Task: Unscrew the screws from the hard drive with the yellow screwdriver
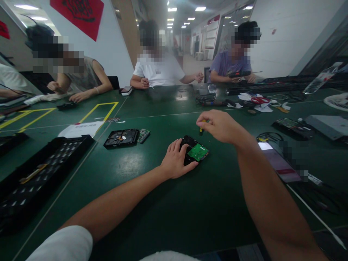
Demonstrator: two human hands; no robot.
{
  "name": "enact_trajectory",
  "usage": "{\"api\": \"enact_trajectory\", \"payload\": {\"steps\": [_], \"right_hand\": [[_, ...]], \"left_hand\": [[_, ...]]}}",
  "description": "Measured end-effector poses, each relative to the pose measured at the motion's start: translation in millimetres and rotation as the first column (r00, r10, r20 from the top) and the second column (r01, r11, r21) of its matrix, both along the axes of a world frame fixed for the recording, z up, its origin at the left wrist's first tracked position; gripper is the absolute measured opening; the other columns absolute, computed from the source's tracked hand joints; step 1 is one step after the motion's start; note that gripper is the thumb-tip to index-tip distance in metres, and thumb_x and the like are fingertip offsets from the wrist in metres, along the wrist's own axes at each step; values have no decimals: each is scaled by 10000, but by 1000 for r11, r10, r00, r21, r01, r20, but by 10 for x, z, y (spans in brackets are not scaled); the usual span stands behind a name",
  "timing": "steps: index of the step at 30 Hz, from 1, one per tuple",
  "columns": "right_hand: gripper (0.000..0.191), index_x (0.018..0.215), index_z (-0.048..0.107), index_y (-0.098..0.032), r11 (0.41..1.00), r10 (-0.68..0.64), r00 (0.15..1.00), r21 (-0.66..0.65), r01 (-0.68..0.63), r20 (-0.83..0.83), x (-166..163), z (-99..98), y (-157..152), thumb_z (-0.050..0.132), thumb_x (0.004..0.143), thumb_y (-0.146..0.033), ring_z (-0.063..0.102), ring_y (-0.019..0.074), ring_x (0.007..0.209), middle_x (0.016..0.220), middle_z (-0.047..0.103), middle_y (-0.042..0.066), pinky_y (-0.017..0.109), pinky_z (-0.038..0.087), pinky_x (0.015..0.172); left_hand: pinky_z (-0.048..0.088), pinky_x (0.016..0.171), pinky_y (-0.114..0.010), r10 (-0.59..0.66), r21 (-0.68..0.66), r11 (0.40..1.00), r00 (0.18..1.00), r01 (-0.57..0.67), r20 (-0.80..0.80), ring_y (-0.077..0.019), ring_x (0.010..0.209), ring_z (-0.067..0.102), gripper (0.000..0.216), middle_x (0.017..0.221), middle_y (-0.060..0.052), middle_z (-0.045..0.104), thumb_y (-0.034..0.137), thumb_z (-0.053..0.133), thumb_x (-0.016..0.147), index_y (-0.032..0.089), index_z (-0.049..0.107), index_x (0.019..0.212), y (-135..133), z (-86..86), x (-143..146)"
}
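A black hard drive point(187, 159) with a green circuit board point(198, 152) lies on the green table in front of me. My left hand point(178, 159) grips it from the left, the thumb at its near edge and the fingers over its far side. Just beyond the drive, my right hand point(219, 125) is closed on a short yellow-and-black screwdriver point(201, 128), held upright above the tabletop; its tip is hard to make out. To the left sits another black hard drive point(121, 137), with a loose circuit board point(143, 135) beside it.
A long black tray point(40, 174) stands at the left. On the right are a phone point(280, 163), cables point(269, 137), another drive point(292, 127) and a grey metal box point(328, 127). Tools and paper scraps point(262, 107) lie farther back. Three people sit across the table.
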State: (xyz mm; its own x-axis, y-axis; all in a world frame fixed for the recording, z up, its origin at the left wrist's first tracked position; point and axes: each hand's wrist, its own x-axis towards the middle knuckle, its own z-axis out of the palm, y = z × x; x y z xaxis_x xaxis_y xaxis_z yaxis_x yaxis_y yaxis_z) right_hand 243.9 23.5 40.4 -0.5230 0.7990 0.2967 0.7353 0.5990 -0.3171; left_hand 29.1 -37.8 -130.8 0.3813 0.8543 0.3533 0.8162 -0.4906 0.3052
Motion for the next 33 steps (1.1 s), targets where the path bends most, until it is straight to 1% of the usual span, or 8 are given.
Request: {"api": "enact_trajectory", "payload": {"steps": [5,7,11,15,19,22,28,33], "right_hand": [[288,1154,784,-186,999,-7,999,-35,5,-37,41,22,-22,602,934,-144,729,211,849,980,809,61,322,506,832],[292,1158,774,-190,999,-26,998,-36,24,-64,45,17,-30,615,919,-138,742,223,871,956,812,55,329,513,838],[159,1036,759,-183,992,-122,991,35,124,-49,34,-21,-9,727,906,-268,740,262,917,998,809,89,357,510,825],[215,958,735,-184,976,-209,977,50,211,-35,26,-38,13,767,903,-389,726,275,894,943,798,101,366,498,791],[130,1010,744,-189,994,-109,992,10,110,-65,20,-15,-2,733,909,-270,727,246,901,994,802,83,343,496,803],[176,1072,763,-206,998,-38,997,-44,35,-69,1,-1,-19,686,913,-208,728,227,874,975,804,63,334,501,813],[160,1012,776,-220,995,-47,995,-89,39,-91,-4,5,-29,661,952,-313,735,225,878,964,808,55,325,511,807],[282,1172,761,-187,993,-43,995,-114,33,-85,17,25,-43,582,953,-190,749,207,797,893,805,46,319,518,802]], "left_hand": [[330,1239,-657,2,0,1000,1000,-2,-12,-447,1540,345,822,1623,-210,385,810,557,917,218,491,1483,6,-9,-3],[325,1241,-659,3,0,1000,1000,-3,-7,-445,1542,344,813,1623,-201,387,807,564,915,231,490,1483,4,-5,-1],[325,1243,-657,0,-11,1000,1000,0,7,-449,1542,342,810,1627,-201,384,797,579,912,226,495,1480,0,6,5],[325,1241,-657,3,-15,1000,1000,-2,13,-448,1540,346,804,1630,-198,383,796,581,910,228,501,1474,0,8,8],[326,1243,-650,1,-18,1000,1000,-1,-1,-449,1542,342,819,1631,-206,380,806,569,911,217,499,1475,-3,19,8],[324,1245,-650,1,-21,1000,1000,-1,-7,-449,1542,341,825,1632,-216,375,812,556,916,207,500,1475,-8,33,8],[317,1240,-669,-1,-21,1000,1000,1,5,-445,1550,330,810,1641,-203,372,802,568,918,229,488,1485,-6,24,9],[318,1247,-656,3,-20,1000,1000,-3,2,-443,1548,336,823,1637,-203,376,813,561,914,222,495,1484,-2,15,9]]}}
